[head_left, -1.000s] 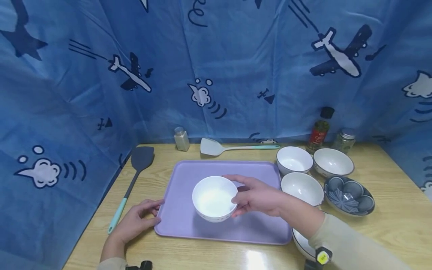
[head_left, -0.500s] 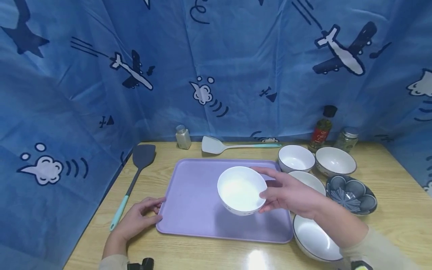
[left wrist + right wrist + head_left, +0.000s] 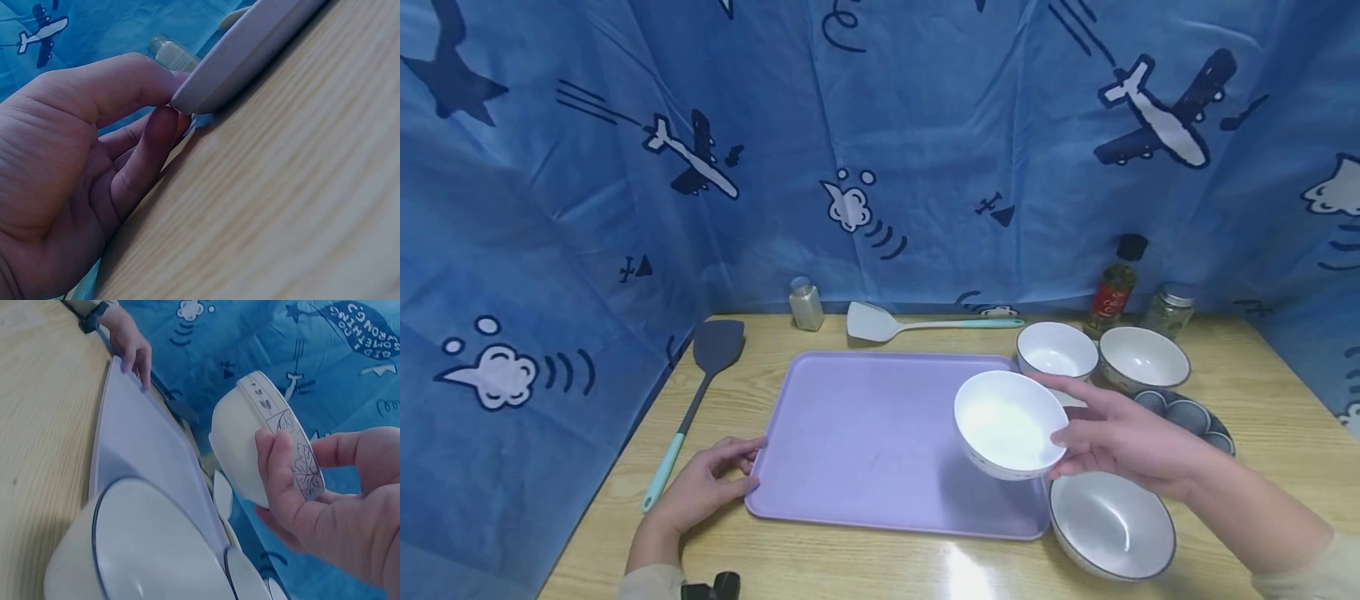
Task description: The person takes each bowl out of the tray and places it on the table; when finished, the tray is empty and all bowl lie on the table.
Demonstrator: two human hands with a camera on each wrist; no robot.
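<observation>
A white bowl [image 3: 1006,421] with a leaf-patterned outer band is tilted in my right hand [image 3: 1112,433], above the right end of the purple tray [image 3: 880,450]. In the right wrist view, the thumb and fingers [image 3: 284,469] pinch the bowl's side near the rim. My left hand [image 3: 707,483] rests at the tray's left edge. The left wrist view has its thumb and curled fingers [image 3: 140,162] holding the tray's rim [image 3: 231,62].
Right of the tray stand a near bowl [image 3: 1112,521], two rear bowls [image 3: 1056,350] and a partly hidden dark petal-patterned bowl [image 3: 1187,414]. A grey turner [image 3: 715,346] lies left, a white turner [image 3: 872,323] behind. Bottles [image 3: 1112,292] and jars [image 3: 806,304] stand along the curtain.
My right hand has carried the white bowl rightward from the tray's middle to its right end, uncovering the near bowl on the right. My left hand stays at the tray's edge.
</observation>
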